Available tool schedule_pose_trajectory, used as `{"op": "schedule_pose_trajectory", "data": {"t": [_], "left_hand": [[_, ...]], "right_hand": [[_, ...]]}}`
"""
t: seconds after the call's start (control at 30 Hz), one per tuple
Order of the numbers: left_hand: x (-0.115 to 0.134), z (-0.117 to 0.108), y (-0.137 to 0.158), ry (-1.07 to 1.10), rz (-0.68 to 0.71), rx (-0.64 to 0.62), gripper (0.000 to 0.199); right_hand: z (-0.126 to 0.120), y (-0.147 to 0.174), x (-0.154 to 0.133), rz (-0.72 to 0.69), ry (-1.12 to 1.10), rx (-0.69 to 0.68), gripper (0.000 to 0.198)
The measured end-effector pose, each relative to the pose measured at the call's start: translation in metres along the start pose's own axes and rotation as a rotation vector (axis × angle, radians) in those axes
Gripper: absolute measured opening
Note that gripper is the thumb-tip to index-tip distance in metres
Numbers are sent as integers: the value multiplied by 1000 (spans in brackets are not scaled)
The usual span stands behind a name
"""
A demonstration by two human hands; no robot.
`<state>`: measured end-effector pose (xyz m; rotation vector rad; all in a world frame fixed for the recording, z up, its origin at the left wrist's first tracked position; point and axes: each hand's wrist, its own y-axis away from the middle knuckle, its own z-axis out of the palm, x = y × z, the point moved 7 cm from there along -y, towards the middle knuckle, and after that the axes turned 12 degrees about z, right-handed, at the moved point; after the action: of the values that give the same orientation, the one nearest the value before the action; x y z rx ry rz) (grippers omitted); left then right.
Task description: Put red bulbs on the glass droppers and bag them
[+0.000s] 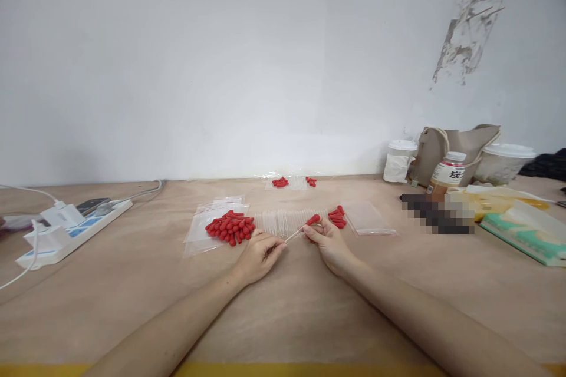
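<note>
Nearest: yellow strip (pixel 283 370) along the near edge, both bare forearms (pixel 177 318) coming in over it onto the brown tabletop (pixel 287 318). Hands are apart from each other, a thin tube (pixel 295 234) bridging the gap. Left hand (pixel 260 253) pinches the tube's lower end, fingers curled; right hand (pixel 329 244) has thumb and fingertips closed on the red bulb (pixel 313 220) at its upper end. Tube runs tilted, up and to the right from the left fingertips; can't tell how far it sits inside the bulb. Just behind the hands: row of clear tubes (pixel 278 222), side by side on the table, pointing away. Left of that row, beyond the left hand, is the pile of red bulbs (pixel 230 230), heaped partly over flat plastic bags (pixel 193 238). Right of the row, just beyond the right hand: smaller red cluster (pixel 338 217), then another clear bag (pixel 369 218) lying flat. Further back by the wall, two small red groups (pixel 280 182) on clear plastic. Far left, white power strip (pixel 82 238) with chargers plugged in. Far right, well apart from the hands: lidded cup (pixel 400 162), labelled bottle (pixel 447 175), green-and-white packet (pixel 524 232).
</note>
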<state>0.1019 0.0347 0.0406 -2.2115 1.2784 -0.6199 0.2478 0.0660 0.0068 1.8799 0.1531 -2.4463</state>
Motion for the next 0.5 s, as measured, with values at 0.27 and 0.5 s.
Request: {"op": "schedule_pose_trajectory", "data": {"t": [0.27,0.5], "left_hand": [[5,-4,-1,-14,20,-25,18],[1,2,1,-66,-5,-70,12]], "right_hand": [[-100,-57,-64,17,785,450,27],[-169,-71,-42,245,1037,579,12]]}}
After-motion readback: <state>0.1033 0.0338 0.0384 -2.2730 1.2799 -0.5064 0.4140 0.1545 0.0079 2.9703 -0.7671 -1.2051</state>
